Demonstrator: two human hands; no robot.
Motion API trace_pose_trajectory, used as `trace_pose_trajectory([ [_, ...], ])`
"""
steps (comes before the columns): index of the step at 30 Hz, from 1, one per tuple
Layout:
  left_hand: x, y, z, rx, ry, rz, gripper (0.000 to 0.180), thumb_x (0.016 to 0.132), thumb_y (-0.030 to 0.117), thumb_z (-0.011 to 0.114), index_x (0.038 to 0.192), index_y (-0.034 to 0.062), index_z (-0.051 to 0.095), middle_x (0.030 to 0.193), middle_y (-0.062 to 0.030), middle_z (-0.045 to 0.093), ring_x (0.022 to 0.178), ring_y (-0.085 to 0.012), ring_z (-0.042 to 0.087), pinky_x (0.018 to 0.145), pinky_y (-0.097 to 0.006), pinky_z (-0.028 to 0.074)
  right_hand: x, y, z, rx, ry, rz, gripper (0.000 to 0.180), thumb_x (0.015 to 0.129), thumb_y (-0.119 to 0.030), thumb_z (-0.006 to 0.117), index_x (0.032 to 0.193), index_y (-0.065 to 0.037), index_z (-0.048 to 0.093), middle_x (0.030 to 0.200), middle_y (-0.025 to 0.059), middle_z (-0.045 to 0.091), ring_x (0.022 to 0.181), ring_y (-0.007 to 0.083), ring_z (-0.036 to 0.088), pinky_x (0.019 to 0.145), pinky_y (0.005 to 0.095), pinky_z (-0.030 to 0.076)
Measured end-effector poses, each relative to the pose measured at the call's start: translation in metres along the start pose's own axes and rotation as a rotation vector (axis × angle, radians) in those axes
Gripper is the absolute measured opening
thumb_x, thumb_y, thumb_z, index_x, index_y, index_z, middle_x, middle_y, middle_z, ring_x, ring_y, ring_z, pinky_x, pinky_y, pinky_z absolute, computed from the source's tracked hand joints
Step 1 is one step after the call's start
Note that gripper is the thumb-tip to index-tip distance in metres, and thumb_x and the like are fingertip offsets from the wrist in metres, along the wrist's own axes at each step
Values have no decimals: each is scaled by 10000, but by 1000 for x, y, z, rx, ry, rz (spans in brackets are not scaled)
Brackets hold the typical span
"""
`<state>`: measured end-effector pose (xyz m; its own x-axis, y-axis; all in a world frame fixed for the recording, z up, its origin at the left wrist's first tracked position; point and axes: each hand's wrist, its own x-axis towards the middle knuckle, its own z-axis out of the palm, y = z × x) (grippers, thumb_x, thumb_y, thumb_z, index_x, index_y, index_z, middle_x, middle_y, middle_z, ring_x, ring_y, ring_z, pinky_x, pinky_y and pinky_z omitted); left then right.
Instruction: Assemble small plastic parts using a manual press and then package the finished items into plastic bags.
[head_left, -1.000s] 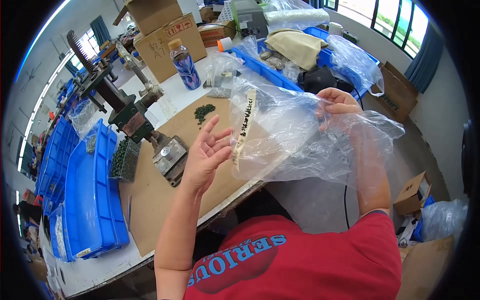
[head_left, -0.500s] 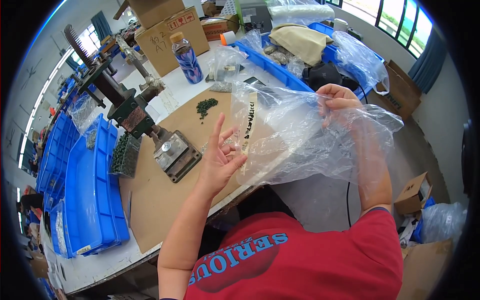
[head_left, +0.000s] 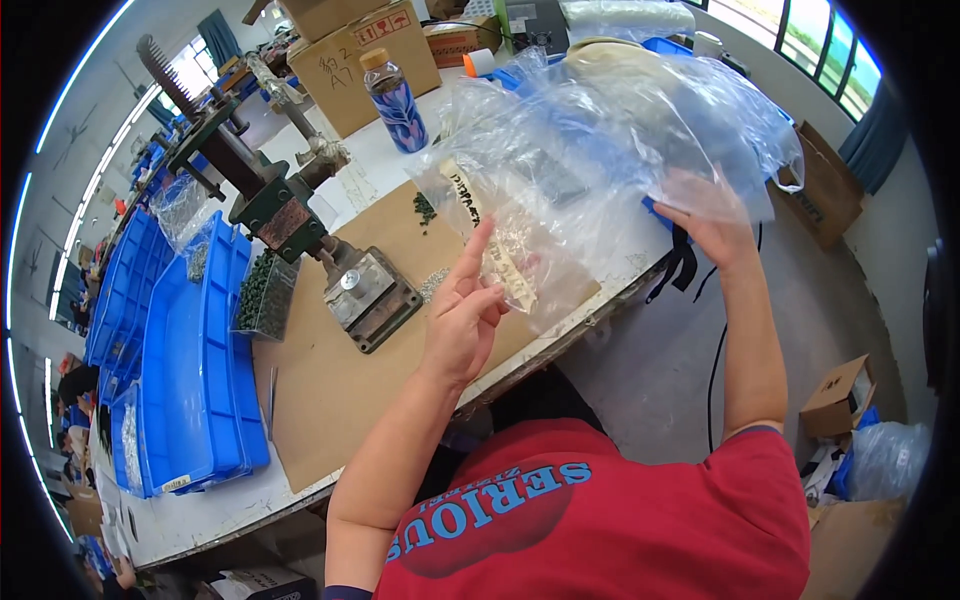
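A large clear plastic bag (head_left: 625, 135) with a strip of handwritten tape (head_left: 478, 215) hangs spread over the table's right part and the things there. My left hand (head_left: 462, 325) pinches the bag's near left edge, close to the tape's lower end, with the index finger stretched out. My right hand (head_left: 712, 225) is at the bag's near right side, fingers extended and partly veiled by the film; whether it is inside or behind the bag I cannot tell. Left of the bag, a few small dark green pieces (head_left: 424, 208) and a little heap of pale metal bits (head_left: 432, 285) lie on the brown board (head_left: 330, 420).
A hand press (head_left: 370, 300) stands on the board. To its left are a clear box of green pieces (head_left: 265, 300) and a blue bin (head_left: 190, 370). A bottle (head_left: 396, 105) and a carton (head_left: 365, 75) stand behind. A black strap (head_left: 682, 265) hangs at the table's right edge.
The bag has swung up and away, spreading wide across the far right. My right hand has turned from a pinch to stretched fingers. The left hand has moved slightly right. The view has shifted.
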<state>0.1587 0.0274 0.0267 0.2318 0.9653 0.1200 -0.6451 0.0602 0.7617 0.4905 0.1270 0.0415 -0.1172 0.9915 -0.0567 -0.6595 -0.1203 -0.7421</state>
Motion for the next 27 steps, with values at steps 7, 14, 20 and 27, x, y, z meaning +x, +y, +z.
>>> trace_pose_trajectory([
  [7,9,-22,16,133,11,105,806,823,-169,427,1503,100,89,1370,-179,438,1164,-245,533,896,-244,458,-68,82,21,-165,-38,185,560,977,-403,422,1186,113,483,1125,289,577,1049,382,596,891,433,508],
  [14,16,-53,18,277,39,177,825,807,-184,434,1499,77,70,1453,-184,323,1187,-231,502,926,-249,451,-63,118,46,-153,-18,83,227,890,-61,601,1096,20,551,911,115,594,769,151,595,724,282,536],
  [20,13,-54,14,274,33,161,848,790,-192,447,1500,78,71,1461,-180,308,1194,-223,486,944,-254,443,-57,118,34,-229,-13,35,156,866,15,594,1021,25,577,866,87,603,719,113,582,644,209,518],
  [27,15,-56,10,257,50,148,849,786,-196,446,1499,81,78,1468,-179,291,1189,-222,485,960,-257,428,-51,120,26,-279,9,-37,124,867,23,581,991,25,592,844,79,608,696,108,570,618,182,498],
])
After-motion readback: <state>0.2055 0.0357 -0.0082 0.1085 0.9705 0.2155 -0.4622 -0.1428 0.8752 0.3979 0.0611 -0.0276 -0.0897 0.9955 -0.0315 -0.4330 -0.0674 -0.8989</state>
